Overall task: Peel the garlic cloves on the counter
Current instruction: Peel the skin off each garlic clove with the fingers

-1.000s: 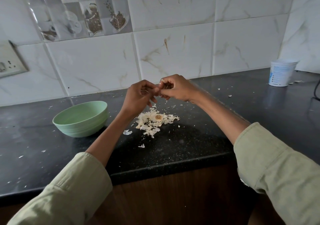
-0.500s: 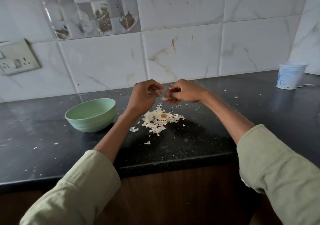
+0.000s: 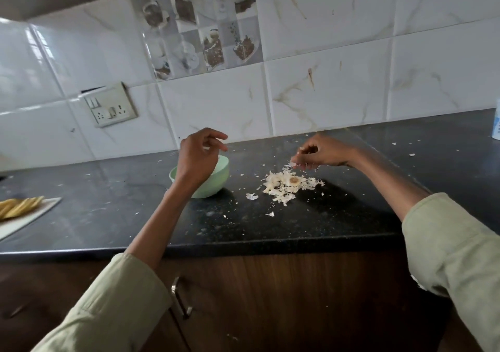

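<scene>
A pile of papery garlic skins (image 3: 286, 185) with a round root stub lies on the black counter (image 3: 311, 216). Left of it stands a pale green bowl (image 3: 216, 181). My left hand (image 3: 198, 158) hovers over the bowl, its fingers loosely curled round a small pale piece that looks like a garlic clove (image 3: 206, 148). Just above the pile, my right hand (image 3: 323, 152) pinches thin flakes of garlic skin (image 3: 293, 165) in its fingertips. The inside of the bowl is hidden by my left hand.
A white board (image 3: 29, 216) with yellowish strips lies at the counter's left end. A wall socket (image 3: 111, 108) sits on the tiled wall. A white tub (image 3: 496, 124) stands at the far right. Skin flecks dot the counter; a cabinet handle (image 3: 181, 297) is below.
My hands, joined above the pile before, have parted. The left hand swung left over the bowl, and the right sank toward the skins. My view turned left, revealing the board.
</scene>
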